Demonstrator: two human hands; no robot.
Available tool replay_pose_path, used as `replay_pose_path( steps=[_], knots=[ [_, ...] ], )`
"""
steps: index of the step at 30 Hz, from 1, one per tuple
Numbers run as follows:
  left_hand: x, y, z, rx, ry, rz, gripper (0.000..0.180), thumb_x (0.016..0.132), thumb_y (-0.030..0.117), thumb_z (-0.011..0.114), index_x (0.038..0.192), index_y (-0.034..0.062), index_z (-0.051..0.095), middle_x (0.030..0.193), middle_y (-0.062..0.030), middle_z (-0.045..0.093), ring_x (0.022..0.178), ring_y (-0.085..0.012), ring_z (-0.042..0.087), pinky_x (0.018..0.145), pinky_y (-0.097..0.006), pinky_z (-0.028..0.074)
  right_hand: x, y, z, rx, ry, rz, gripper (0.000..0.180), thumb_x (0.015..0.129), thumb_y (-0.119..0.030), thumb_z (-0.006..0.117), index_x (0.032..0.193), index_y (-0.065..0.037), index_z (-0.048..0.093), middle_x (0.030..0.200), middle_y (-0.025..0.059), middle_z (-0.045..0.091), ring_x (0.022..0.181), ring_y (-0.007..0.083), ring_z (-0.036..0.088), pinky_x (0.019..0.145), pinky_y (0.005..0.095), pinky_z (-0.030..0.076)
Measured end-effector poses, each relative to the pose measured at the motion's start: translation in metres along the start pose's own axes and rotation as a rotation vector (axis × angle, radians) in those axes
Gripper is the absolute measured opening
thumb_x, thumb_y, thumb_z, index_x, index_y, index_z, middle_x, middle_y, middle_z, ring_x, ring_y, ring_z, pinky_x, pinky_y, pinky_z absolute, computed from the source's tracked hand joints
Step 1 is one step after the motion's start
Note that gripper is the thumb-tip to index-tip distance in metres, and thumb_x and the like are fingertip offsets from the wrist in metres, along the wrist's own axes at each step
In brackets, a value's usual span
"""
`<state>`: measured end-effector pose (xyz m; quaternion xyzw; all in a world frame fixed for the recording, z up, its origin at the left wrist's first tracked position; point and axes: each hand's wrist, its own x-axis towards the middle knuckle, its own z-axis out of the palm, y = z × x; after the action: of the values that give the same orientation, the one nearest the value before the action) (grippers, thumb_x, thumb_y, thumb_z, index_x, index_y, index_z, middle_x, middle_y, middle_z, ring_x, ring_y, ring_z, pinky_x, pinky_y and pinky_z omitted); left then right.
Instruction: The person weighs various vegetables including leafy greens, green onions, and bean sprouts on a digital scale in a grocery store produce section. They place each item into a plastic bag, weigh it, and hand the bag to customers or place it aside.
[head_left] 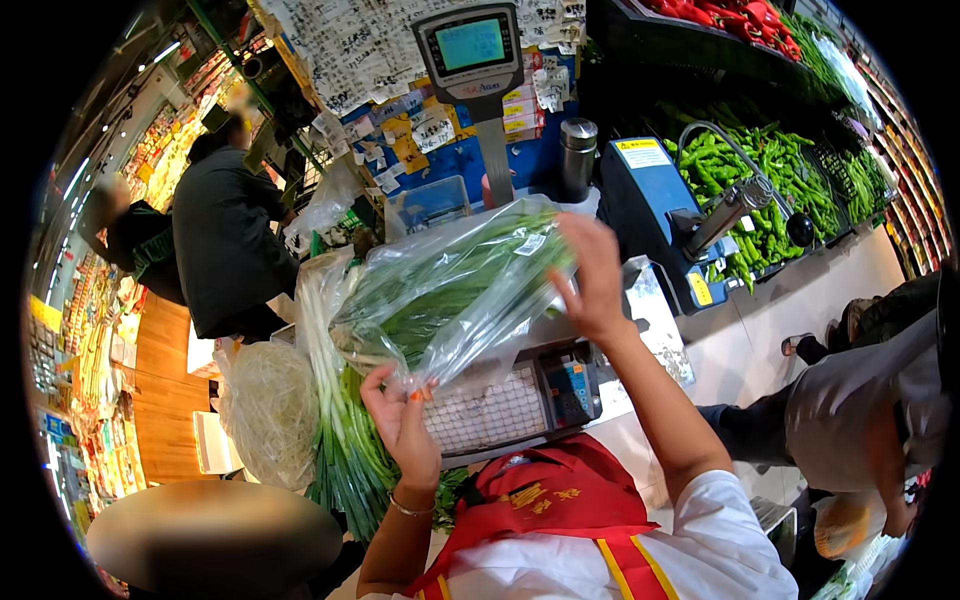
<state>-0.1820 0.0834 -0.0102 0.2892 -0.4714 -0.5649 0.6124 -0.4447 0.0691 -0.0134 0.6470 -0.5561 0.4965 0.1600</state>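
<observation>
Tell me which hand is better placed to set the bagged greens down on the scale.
Probably the left hand: its fingers pinch the low end of the clear bag of greens just above the scale. The right hand only steadies the far end.

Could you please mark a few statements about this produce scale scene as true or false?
1. The left hand pinches the lower end of a clear plastic bag of long green vegetables. True.
2. The right hand rests flat on the floor. False: it is raised at the upper end of the bag.
3. A bundle of green onions lies left of the bag. True.
4. The bag holds red peppers. False: it holds long green stalks.
5. A weighing scale display stands on a pole behind the bag. True.
6. The blue machine sits to the left of the bag. False: it is to the right.
</observation>
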Motion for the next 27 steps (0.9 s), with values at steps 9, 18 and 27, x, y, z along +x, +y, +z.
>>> replay_pose_path(
  steps=[9, 18, 27],
  knots=[
    [0.008, 0.033, -0.019, 0.294, -0.014, -0.033, 0.035, 0.072, 0.003, 0.05, 0.104, 0.0021, 0.037, 0.101, -0.0079, 0.039, 0.079, -0.0151, 0.049, 0.065, -0.026, 0.044, -0.034, 0.006, -0.03, 0.217, -0.103, 0.243, 0.054, 0.07, -0.025, 0.067, 0.115, -0.003, 0.048, 0.119, 0.0121, 0.049, 0.115, 0.0315, 0.04, 0.099, 0.0405, 0.026],
    [0.089, 0.141, 0.173, 0.524, -1.147, -0.031, 0.03, 0.06, 0.004, 0.041, 0.09, 0.001, 0.042, 0.076, -0.0022, 0.045, 0.062, -0.0046, 0.043, 0.052, -0.017, 0.035, 0.059, -0.063, -0.075, 0.904, -0.232, 0.032, 0.111, 0.049, -0.041, 0.08, 0.133, 0.0, 0.021, 0.134, 0.0164, 0.028, 0.125, 0.0303, 0.026, 0.101, 0.0398, 0.022],
    [0.05, 0.123, 0.234, 0.517, -1.461, -0.567, 0.025, 0.066, 0.001, 0.046, 0.089, 0.0044, 0.036, 0.068, -0.0024, 0.051, 0.061, -0.0044, 0.049, 0.051, -0.017, 0.037, -0.002, -0.083, -0.147, 1.596, -0.612, 0.716, 0.049, 0.067, -0.009, 0.071, 0.109, 0.001, 0.047, 0.087, 0.0095, 0.059, 0.08, 0.0154, 0.059, 0.069, 0.0291, 0.047]
  ],
)
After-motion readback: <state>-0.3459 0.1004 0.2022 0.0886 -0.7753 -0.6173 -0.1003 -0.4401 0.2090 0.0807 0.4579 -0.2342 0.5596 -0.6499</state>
